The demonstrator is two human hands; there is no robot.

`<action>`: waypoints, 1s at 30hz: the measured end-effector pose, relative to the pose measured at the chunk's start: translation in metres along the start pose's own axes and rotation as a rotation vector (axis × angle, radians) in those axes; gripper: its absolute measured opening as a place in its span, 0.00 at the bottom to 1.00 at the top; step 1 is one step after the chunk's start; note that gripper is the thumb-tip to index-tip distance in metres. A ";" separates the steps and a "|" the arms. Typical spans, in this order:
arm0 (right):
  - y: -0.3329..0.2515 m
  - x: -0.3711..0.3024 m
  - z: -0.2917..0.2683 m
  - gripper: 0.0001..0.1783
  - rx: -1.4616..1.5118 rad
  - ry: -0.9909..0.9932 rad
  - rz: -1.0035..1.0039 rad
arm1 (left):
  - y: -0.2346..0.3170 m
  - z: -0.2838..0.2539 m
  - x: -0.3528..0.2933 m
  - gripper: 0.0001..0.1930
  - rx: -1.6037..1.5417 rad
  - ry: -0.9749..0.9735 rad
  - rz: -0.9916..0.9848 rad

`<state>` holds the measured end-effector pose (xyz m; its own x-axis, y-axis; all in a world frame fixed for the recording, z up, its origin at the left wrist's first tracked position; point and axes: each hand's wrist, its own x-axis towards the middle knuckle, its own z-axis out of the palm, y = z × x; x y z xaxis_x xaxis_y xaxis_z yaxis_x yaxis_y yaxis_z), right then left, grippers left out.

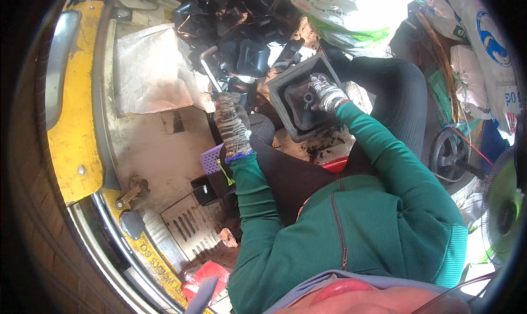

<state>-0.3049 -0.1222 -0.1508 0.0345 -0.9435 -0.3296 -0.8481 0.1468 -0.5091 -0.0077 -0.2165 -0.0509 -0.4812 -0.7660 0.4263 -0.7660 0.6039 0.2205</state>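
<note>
My left hand [233, 126], in a dirty striped knit glove, is closed around a bent metal rod [211, 72] whose hooked end points up and away. A square dark-grey plastic box [280, 103] is tilted between my legs, its open side toward me. My right hand [328, 93], in a grey-and-white striped glove, reaches over the box's right side. Its fingers are curled at a round boss inside the box; the fingertips are partly hidden. Just beyond the box and the rod lies a heap of black plastic pieces [253, 57].
Yellow machine framing [77, 100] runs along the left. A whitish sheet [148, 72] lies by the heap. A purple perforated basket [211, 159] sits beside my left forearm. Big white sacks [357, 12] stand at the back right, and a fan [505, 210] at the right edge.
</note>
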 end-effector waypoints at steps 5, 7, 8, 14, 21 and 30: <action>-0.009 0.029 0.008 0.27 0.065 0.171 -0.121 | -0.018 0.012 -0.027 0.18 -0.149 0.085 -0.303; -0.019 0.055 -0.019 0.23 0.095 0.137 -0.099 | -0.002 0.008 -0.018 0.18 -0.754 0.203 -0.622; -0.019 0.071 -0.032 0.20 0.113 0.127 -0.081 | 0.007 0.005 -0.009 0.19 -1.032 0.333 -0.764; 0.002 0.201 -0.040 0.25 -0.333 0.005 -0.111 | 0.042 -0.035 0.017 0.22 -1.597 0.275 -1.118; 0.047 0.302 0.046 0.23 -0.672 -0.438 -0.036 | 0.031 -0.033 0.035 0.19 -2.159 0.294 -1.128; 0.045 0.288 -0.002 0.20 -0.273 -0.168 0.100 | 0.057 -0.028 0.046 0.20 -1.533 0.327 -1.340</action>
<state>-0.3342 -0.3879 -0.2673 0.0117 -0.8629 -0.5052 -0.9611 0.1296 -0.2437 -0.0617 -0.2111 0.0056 0.1638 -0.8384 -0.5198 0.4854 -0.3902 0.7824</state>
